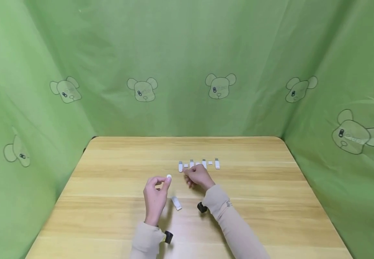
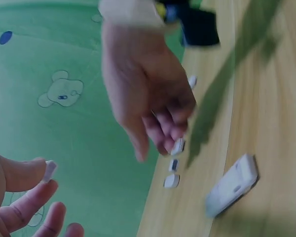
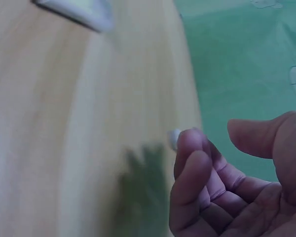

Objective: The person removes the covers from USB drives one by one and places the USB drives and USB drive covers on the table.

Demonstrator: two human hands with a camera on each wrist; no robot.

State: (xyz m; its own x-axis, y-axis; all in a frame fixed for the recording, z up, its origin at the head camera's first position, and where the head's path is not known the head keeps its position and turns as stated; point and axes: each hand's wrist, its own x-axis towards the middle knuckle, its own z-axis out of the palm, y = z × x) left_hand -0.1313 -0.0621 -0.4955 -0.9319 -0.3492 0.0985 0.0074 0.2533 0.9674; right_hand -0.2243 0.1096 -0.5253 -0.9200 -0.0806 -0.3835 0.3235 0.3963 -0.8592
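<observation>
Between thumb and index finger, my left hand (image 1: 155, 198) pinches a small white USB stick cap (image 2: 50, 171), raised above the table. My right hand (image 1: 199, 176) is over the near side of a row of white USB sticks (image 1: 217, 164) and small white caps (image 1: 210, 163), partly covering it. In the right wrist view its thumb stands apart from the loosely bent fingers (image 3: 190, 185), with nothing held between them. One more USB stick (image 1: 176, 203) lies slanted on the table between the two hands, white with a greyish end.
The wood-grain table (image 1: 109, 216) carries all these things. Green curtains (image 1: 180, 43) with bear-head prints enclose it at the back and both sides. A dark device (image 1: 202, 207) is worn at each wrist.
</observation>
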